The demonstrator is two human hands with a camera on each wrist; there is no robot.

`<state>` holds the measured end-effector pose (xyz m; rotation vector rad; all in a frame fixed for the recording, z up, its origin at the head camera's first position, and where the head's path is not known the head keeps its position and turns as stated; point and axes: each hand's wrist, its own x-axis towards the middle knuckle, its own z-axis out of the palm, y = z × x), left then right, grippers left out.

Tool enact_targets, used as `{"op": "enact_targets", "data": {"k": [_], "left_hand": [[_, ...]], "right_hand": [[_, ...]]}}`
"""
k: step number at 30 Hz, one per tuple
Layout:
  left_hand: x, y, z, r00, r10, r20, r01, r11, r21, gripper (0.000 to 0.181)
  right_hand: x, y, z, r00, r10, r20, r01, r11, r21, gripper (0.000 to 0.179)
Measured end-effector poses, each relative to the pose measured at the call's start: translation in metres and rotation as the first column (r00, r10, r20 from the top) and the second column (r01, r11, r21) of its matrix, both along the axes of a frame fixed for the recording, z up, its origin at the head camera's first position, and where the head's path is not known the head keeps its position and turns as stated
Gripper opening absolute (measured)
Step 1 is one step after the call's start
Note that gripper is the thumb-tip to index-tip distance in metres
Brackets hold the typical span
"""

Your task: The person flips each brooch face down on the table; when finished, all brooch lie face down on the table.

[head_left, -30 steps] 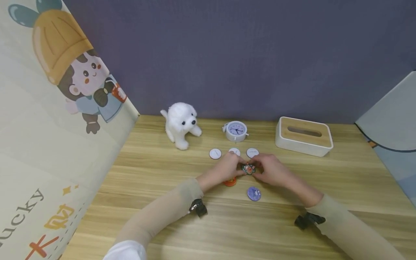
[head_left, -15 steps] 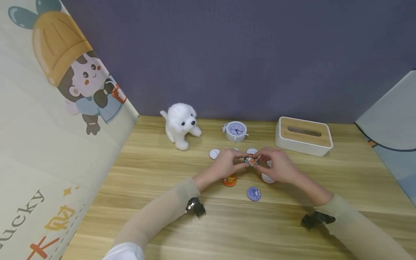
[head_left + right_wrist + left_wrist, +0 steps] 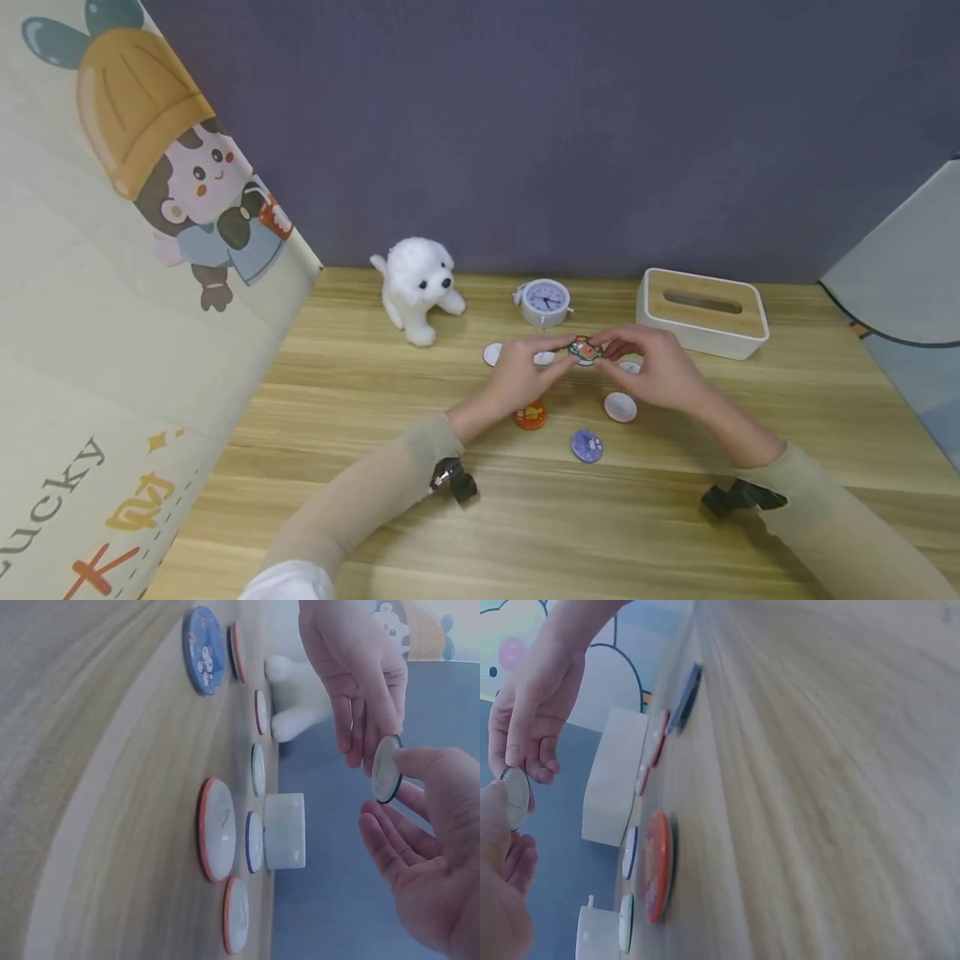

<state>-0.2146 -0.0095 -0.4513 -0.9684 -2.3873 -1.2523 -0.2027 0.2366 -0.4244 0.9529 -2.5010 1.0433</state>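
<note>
From the head view, a round green badge point(image 3: 584, 347) shows its patterned front, held between the left hand point(image 3: 523, 372) and the right hand point(image 3: 660, 367) above the far middle of the wooden table point(image 3: 570, 533). Both wrist views show its plain pale back instead, and make clear that it is raised off the wood. The left hand's thumb and forefinger pinch its left edge; the right hand pinches its right edge, and the right wrist view adds that this thumb lies against the pale back, the other fingers loosely bent.

Nearer on the table, an orange badge point(image 3: 530, 415) lies picture up at left and a purple badge point(image 3: 587, 447) picture up to its right; the left wrist view catches the latter nearly edge-on. Five white-backed badges point(image 3: 620, 407) lie white side up. The head view has the hands partly covering some of them, while the right wrist view shows all five, with coloured rims: two orange, one blue, one green, one reddish.

At the far side, the head view shows a white plush dog point(image 3: 420, 287) at left, an alarm clock point(image 3: 546, 302) with its dial visible, and a wood-topped tissue box point(image 3: 701, 315) at right. The right wrist view shows only the dog's legs and the clock's white side.
</note>
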Motion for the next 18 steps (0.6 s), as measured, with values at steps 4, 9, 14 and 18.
{"op": "enact_targets", "data": {"k": [4,9,14,18], "left_hand": [[0.0012,0.0006,0.0038,1.0,0.016,-0.005,-0.016,0.998,0.055,0.034],[0.002,0.0013,0.0068,1.0,0.013,0.004,-0.014,0.992,0.124,0.031],[0.0026,0.002,0.0089,0.999,0.014,0.036,-0.021,0.981,0.195,0.025],[0.0019,0.0026,0.0088,0.999,0.021,0.048,-0.03,0.979,0.203,0.024]], "right_hand": [[0.0,-0.0013,0.0038,1.0,-0.014,-0.013,0.014,1.0,-0.017,0.027],[0.0021,-0.0037,0.0061,0.997,-0.041,-0.063,0.037,0.998,-0.053,0.026],[0.0035,-0.006,0.0063,0.993,-0.077,-0.091,0.07,0.995,-0.075,0.024],[0.0038,-0.007,0.006,0.989,-0.096,-0.109,0.087,0.993,-0.079,0.023]]}}
